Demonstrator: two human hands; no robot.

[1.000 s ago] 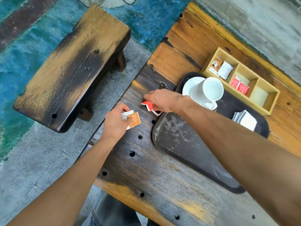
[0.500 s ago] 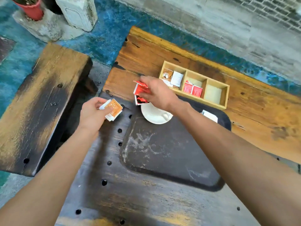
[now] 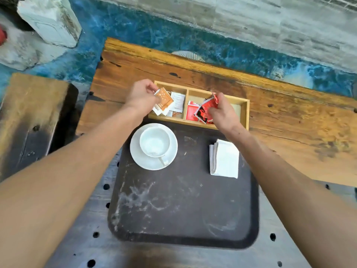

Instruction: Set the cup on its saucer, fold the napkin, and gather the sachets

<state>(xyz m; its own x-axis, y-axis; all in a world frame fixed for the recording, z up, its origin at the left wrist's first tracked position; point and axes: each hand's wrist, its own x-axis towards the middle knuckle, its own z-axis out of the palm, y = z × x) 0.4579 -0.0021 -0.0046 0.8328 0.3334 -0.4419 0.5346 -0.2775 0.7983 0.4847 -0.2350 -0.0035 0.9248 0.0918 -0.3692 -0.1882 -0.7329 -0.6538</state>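
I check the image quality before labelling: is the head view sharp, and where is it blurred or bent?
Head view: the cup and folded napkin are fairly sharp; the red sachets in the right hand are smeared by motion; the table's far edge bows from the wide lens; light is soft, without glare.

place: likely outdoor café | cues: sachet box [image 3: 199, 122], serving tray [image 3: 183, 219], rough wooden table [image 3: 289, 122]
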